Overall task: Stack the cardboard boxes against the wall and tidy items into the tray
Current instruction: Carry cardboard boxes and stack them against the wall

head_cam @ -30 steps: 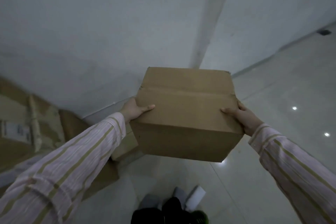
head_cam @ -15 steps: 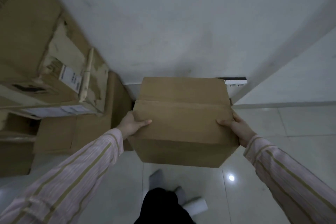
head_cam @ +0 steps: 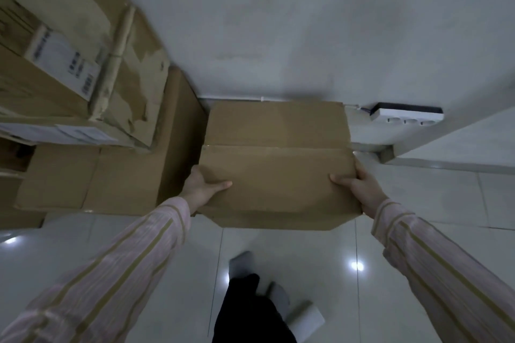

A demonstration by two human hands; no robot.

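Between the two hands sits a closed cardboard box (head_cam: 276,167), gripped at its near corners. On its left edge, the left hand (head_cam: 202,188) clamps the box, thumb lying flat across the top flap and pointing toward the other hand, the remaining fingers wrapped down out of sight along the side. The right hand (head_cam: 361,185) mirrors it on the right edge, thumb and a finger on top and the palm pressed to the side wall. Both arms reach forward and slightly inward, in striped pink sleeves (head_cam: 117,273), wrists bent toward the box.

Beyond the hands, the far edge of the box lies close to the pale wall (head_cam: 278,22); whether it touches the wall or rests on the tiled floor (head_cam: 432,198) is hard to tell from this steep angle. Just left of the left hand a larger brown carton (head_cam: 111,172) stands beside the held box, seemingly touching it, with a torn carton (head_cam: 133,86) bearing white labels piled on top. Past the right hand, a white power strip (head_cam: 407,117) lies at the wall's foot. Below the hands, nearer the person, a dark trouser leg (head_cam: 248,312) and light socks show above the glossy tiles.
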